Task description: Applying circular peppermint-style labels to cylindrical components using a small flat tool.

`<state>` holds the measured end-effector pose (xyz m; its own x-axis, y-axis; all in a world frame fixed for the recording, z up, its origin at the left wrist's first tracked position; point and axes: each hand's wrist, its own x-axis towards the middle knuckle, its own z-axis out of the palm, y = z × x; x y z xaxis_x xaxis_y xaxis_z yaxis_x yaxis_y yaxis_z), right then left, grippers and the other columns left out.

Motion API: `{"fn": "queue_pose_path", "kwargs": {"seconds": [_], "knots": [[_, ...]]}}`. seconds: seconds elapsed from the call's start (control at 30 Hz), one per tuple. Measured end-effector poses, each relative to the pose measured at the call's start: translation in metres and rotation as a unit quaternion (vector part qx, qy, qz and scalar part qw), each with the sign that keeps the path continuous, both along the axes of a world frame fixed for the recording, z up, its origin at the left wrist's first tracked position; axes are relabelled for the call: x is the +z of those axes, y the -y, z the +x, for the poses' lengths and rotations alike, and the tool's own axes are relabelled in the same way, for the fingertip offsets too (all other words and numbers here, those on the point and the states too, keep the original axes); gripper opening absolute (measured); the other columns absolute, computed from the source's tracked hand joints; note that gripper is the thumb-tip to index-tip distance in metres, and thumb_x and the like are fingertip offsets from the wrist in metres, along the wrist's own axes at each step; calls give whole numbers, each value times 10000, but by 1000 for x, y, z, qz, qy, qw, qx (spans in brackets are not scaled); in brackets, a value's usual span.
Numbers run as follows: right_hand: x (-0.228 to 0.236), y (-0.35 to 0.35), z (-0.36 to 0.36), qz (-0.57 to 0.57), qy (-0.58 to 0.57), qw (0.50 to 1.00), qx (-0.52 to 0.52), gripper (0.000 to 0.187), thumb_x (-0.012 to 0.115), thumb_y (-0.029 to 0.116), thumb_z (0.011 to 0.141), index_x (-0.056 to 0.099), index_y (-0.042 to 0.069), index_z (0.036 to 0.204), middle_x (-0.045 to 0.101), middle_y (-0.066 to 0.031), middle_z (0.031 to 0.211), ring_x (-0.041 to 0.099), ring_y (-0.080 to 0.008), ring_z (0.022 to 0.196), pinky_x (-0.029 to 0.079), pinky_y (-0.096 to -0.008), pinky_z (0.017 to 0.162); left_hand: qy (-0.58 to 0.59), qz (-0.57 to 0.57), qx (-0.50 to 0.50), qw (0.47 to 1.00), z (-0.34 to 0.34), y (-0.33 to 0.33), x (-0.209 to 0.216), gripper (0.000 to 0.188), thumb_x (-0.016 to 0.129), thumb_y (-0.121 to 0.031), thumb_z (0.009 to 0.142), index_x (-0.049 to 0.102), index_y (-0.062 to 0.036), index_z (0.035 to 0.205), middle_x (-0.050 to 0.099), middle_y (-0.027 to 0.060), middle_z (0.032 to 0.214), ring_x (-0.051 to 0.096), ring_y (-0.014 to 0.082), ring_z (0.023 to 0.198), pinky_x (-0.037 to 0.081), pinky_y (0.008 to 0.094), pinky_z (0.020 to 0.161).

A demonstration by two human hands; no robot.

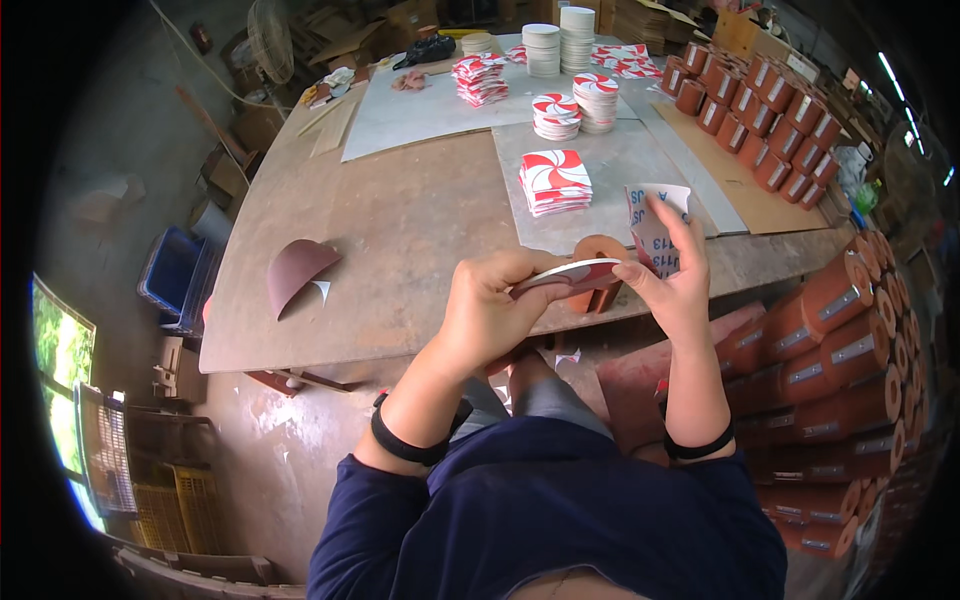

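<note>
My left hand [485, 305] is closed on the near-left rim of a thin round disc [590, 272], which is tilted nearly edge-on. White shows along its edge and dark red on the face towards me. My right hand [682, 285] has its thumb at the disc's right edge. Its raised fingers hold a curled sheet [660, 232], pale with blue print on its back, which looks like sandpaper. Just behind the disc stands a brown cylinder [600, 246], partly hidden by it. A folded-over brown sheet [300, 272] lies on the table to the left.
Beyond my hands, the worktable [400, 200] bears square red-and-white swirl sheets [556, 182], swirl-topped disc stacks [597, 100] and plain white disc stacks [541, 50]. Brown cylinders [750, 115] are piled at the far right. More cylinders [840, 350] are heaped close by my right arm.
</note>
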<state>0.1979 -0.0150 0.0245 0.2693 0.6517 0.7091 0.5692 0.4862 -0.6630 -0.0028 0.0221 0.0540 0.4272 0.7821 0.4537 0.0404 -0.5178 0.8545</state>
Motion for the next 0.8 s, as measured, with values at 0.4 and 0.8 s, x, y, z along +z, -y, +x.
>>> {"fn": "queue_pose_path", "kwargs": {"seconds": [0.4,0.8], "knots": [[-18,7,20,-16,-38,999,-33,633,806,150,670,520,43,1225,449,-83,1125,513,-188,1039,461,-293,852,109,92,6,990,-10,-14,-14,200,637,93,746,628,-8,919,650,87,823,624,144,780,504,276,700],[-34,15,26,-79,-61,991,-95,525,755,144,731,548,25,1199,508,-82,1047,523,-180,987,408,-293,873,415,-433,-15,800,-4,-50,-29,459,450,1,893,324,-39,1333,494,144,1214,568,236,1037,501,417,859]]}}
